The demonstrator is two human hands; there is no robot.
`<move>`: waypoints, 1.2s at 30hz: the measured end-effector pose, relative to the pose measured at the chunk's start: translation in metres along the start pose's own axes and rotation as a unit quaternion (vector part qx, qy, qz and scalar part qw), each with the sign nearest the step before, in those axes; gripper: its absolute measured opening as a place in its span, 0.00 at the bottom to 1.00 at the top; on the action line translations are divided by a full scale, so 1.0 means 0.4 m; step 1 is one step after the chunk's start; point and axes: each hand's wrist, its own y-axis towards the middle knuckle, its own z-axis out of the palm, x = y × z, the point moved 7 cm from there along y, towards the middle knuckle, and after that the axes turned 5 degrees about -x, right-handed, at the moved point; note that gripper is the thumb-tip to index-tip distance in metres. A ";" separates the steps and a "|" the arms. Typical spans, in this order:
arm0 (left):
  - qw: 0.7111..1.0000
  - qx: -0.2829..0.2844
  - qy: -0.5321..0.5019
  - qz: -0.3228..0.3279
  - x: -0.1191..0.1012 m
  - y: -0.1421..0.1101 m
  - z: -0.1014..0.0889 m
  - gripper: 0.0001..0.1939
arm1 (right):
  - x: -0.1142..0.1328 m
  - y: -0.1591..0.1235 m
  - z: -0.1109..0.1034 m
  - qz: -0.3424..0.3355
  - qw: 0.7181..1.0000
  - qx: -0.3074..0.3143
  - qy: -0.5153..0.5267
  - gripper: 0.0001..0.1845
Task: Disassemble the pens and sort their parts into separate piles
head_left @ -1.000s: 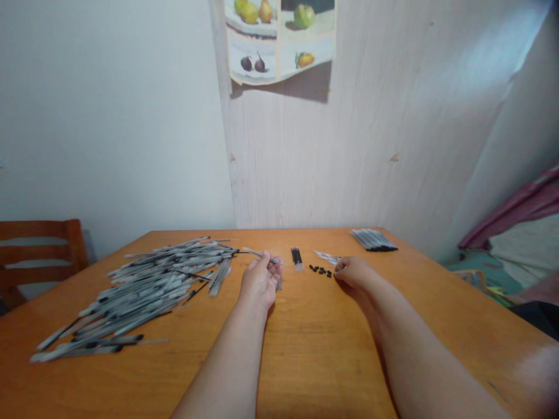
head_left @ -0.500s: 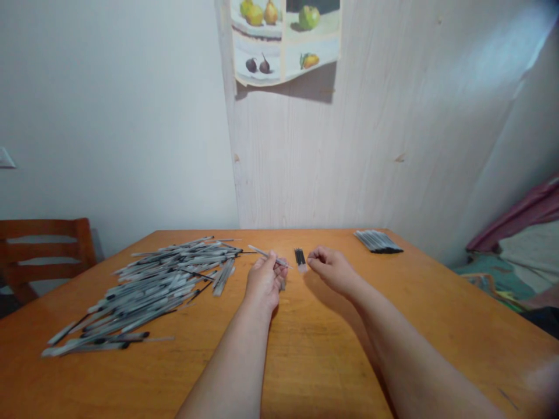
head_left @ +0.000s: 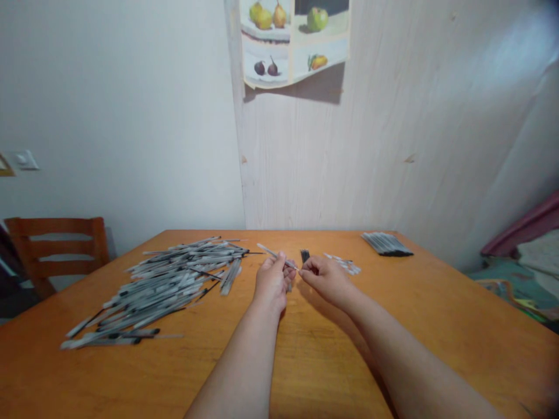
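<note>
My left hand (head_left: 273, 280) is closed on a thin grey pen tube (head_left: 271, 253) that points up and to the left. My right hand (head_left: 325, 277) is pinched shut right at the tube's near end, fingertips touching it; whatever small piece it holds is hidden. Both hands rest over the wooden table (head_left: 332, 349). A large heap of grey and black pen tubes (head_left: 166, 280) lies to the left of my left hand. A small bunch of black refills (head_left: 304, 255) lies just behind my right hand.
A few pale tubes (head_left: 343, 263) lie right of my hands, and a neat stack of dark pens (head_left: 386, 243) sits at the table's far right corner. A wooden chair (head_left: 56, 247) stands at the left. A fruit poster (head_left: 297, 41) hangs on the wall.
My right hand left the small black caps at the right and moved left to meet the tube's end in my left hand. The view has shifted slightly.
</note>
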 end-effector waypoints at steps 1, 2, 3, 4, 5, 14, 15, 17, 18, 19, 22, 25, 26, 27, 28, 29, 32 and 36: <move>1.000 -0.001 -0.001 0.000 0.000 0.001 -0.001 0.11 | -0.001 0.000 -0.002 0.000 1.000 -0.002 -0.002 0.08; 1.000 -0.003 -0.002 0.001 -0.001 0.003 -0.002 0.10 | -0.001 0.000 -0.006 0.001 1.000 -0.005 -0.005 0.08; 1.000 -0.006 -0.003 0.002 -0.003 0.005 -0.004 0.10 | -0.001 0.000 -0.011 0.000 1.000 -0.007 -0.008 0.07; 1.000 -0.011 -0.006 0.003 -0.005 0.008 -0.006 0.10 | -0.002 0.001 -0.016 0.001 1.000 -0.007 -0.011 0.07; 1.000 -0.017 -0.009 0.005 -0.009 0.011 -0.010 0.09 | -0.003 0.001 -0.022 0.002 1.000 -0.007 -0.013 0.07; 0.990 -0.110 -0.069 0.048 -0.077 0.037 -0.071 0.09 | -0.058 0.001 -0.069 0.033 0.997 0.058 0.045 0.08; 0.988 -0.121 -0.075 0.055 -0.086 0.038 -0.080 0.09 | -0.064 0.000 -0.075 0.040 0.996 0.067 0.051 0.09; 0.982 -0.149 -0.088 0.071 -0.100 0.039 -0.096 0.09 | -0.075 -0.003 -0.087 0.054 0.993 0.080 0.061 0.08; 0.980 -0.160 -0.092 0.077 -0.104 0.040 -0.103 0.09 | -0.078 -0.002 -0.094 0.059 0.993 0.081 0.065 0.08; 0.978 -0.168 -0.096 0.083 -0.108 0.041 -0.108 0.09 | -0.083 -0.001 -0.100 0.065 0.993 0.075 0.068 0.07; 0.976 -0.170 -0.095 0.097 -0.109 0.045 -0.113 0.11 | -0.101 0.009 -0.119 0.086 0.995 0.018 0.041 0.07; 0.978 -0.159 -0.088 0.100 -0.101 0.048 -0.108 0.13 | -0.118 0.014 -0.126 0.115 0.991 -0.044 -0.055 0.08; 0.979 -0.156 -0.087 0.101 -0.099 0.049 -0.106 0.14 | -0.121 0.014 -0.123 0.129 0.986 -0.055 -0.092 0.08; 0.979 -0.154 -0.087 0.101 -0.096 0.049 -0.104 0.15 | -0.123 0.011 -0.120 0.145 0.979 -0.062 -0.129 0.08; 0.979 -0.152 -0.086 0.102 -0.094 0.049 -0.102 0.15 | -0.123 0.008 -0.115 0.162 0.971 -0.065 -0.163 0.08; 0.980 -0.151 -0.085 0.101 -0.091 0.050 -0.100 0.16 | -0.121 0.004 -0.109 0.177 0.963 -0.067 -0.192 0.09; 0.981 -0.145 -0.079 0.098 -0.085 0.052 -0.096 0.17 | -0.105 -0.004 -0.091 0.199 0.942 -0.069 -0.262 0.12; 0.982 -0.137 -0.075 0.102 -0.079 0.056 -0.094 0.19 | -0.091 -0.002 -0.055 0.197 0.924 -0.061 -0.323 0.14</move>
